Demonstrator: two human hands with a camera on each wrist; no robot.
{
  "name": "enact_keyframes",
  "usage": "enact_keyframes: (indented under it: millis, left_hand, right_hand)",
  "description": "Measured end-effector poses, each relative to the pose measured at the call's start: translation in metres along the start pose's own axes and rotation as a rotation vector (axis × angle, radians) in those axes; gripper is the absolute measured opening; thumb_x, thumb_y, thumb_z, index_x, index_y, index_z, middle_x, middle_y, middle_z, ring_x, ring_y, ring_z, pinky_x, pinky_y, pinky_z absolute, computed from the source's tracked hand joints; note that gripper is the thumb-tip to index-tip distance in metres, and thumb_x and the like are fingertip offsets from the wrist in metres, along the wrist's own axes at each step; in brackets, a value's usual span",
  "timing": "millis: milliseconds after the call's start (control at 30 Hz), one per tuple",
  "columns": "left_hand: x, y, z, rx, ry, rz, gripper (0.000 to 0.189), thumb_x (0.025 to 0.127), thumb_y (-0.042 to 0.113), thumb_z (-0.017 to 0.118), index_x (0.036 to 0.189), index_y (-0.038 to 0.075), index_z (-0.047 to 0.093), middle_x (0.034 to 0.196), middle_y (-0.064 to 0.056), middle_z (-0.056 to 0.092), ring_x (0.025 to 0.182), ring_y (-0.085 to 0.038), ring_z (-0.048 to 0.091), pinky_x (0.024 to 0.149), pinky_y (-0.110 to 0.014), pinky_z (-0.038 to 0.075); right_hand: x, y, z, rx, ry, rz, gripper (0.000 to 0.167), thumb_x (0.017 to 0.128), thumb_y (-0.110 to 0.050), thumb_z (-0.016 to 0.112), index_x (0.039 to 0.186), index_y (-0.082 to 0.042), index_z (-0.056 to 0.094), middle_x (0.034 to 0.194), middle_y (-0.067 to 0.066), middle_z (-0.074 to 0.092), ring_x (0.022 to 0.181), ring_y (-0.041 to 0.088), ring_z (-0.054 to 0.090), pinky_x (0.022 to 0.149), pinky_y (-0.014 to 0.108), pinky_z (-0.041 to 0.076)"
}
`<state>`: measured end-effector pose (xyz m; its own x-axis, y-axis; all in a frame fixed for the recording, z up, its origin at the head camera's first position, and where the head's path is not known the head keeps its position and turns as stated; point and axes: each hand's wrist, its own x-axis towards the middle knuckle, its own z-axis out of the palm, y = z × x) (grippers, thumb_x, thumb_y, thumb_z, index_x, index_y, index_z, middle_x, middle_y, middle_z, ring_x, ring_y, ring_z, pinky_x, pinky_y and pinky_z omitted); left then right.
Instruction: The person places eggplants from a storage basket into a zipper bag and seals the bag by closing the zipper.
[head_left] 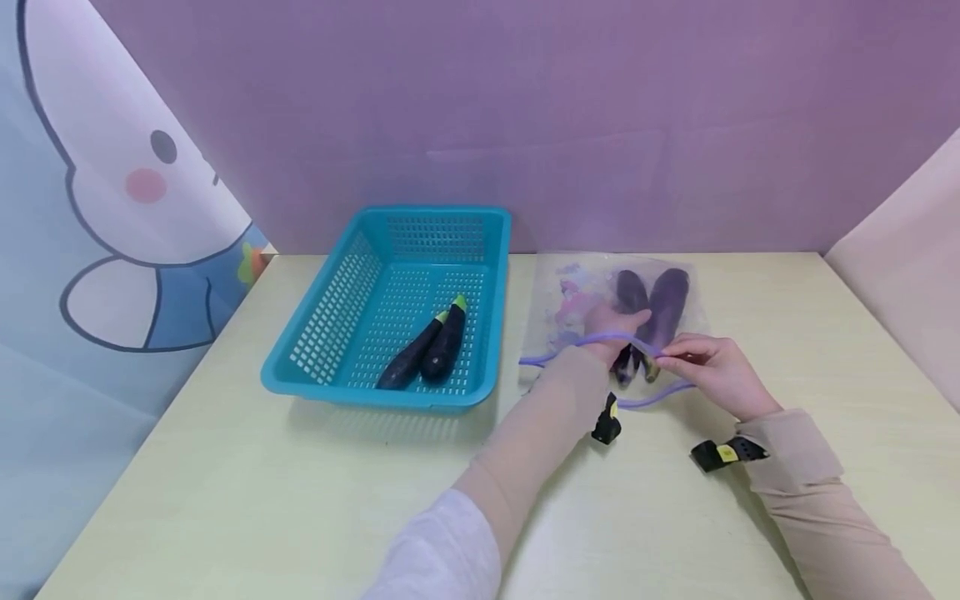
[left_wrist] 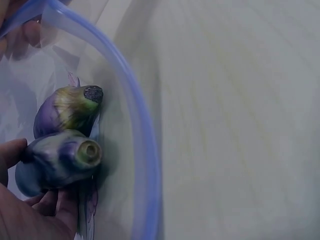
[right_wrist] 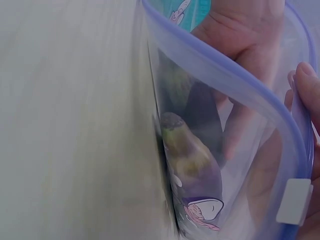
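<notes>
A clear zip bag with a purple zip rim lies on the table, its mouth spread toward me. Inside it are two eggplants, a left one and a right one, stem ends toward the mouth. My left hand reaches through the mouth; in the left wrist view its thumb and fingers are round the left eggplant. At the right end of the opening, my right hand pinches the purple rim between thumb and fingers. A white slider sits on that rim beside the right hand.
To the left stands a teal perforated basket with two dark eggplants with green caps. A purple backdrop rises behind the table, and a cartoon-printed cloth hangs at the left.
</notes>
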<state>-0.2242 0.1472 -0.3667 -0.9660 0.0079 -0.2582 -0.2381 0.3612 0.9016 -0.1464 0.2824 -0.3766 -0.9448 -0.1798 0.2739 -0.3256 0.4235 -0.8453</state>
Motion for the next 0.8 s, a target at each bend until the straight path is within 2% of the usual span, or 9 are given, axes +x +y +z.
enact_keyframes:
  millis: [167,333,500,800]
  left_hand:
    - [0.0006,0.0016,-0.0016,0.031,-0.005,0.0,0.068,0.081,0.036,0.073,0.136,0.005,0.048,0.136,-0.01,0.053,0.124,-0.023,0.051,0.105,-0.032,0.04]
    - [0.002,-0.0005,0.0002,0.019,-0.017,-0.014,0.065,0.084,0.037,0.07,0.136,0.005,0.048,0.136,-0.01,0.054,0.125,-0.024,0.051,0.106,-0.033,0.04]
    - [0.0027,-0.0017,0.002,0.011,-0.011,-0.017,0.064,0.085,0.038,0.068,0.136,0.005,0.049,0.137,-0.01,0.053,0.126,-0.025,0.05,0.106,-0.034,0.04]
    - [0.009,-0.0035,0.0057,-0.068,0.006,-0.01,0.061,0.086,0.036,0.068,0.134,0.003,0.05,0.135,-0.012,0.054,0.125,-0.026,0.051,0.105,-0.035,0.04]
  right_hand:
    - [0.0003,-0.0005,0.0,0.007,-0.008,-0.005,0.014,0.084,-0.001,0.068,0.092,0.01,0.069,0.079,-0.005,0.064,0.067,0.001,0.054,0.056,0.015,0.045]
    - [0.0,-0.001,0.0,0.014,-0.012,-0.021,0.016,0.084,-0.004,0.069,0.092,0.01,0.069,0.079,0.0,0.065,0.067,0.001,0.055,0.057,0.015,0.046]
    - [-0.0003,-0.0005,0.0001,0.007,-0.015,-0.017,0.015,0.084,-0.004,0.069,0.092,0.008,0.069,0.079,-0.002,0.066,0.068,0.002,0.056,0.057,0.016,0.046]
    - [-0.0001,-0.0021,0.0005,-0.03,-0.023,-0.002,0.017,0.084,-0.005,0.069,0.093,0.009,0.069,0.08,-0.003,0.065,0.068,0.004,0.057,0.058,0.016,0.048]
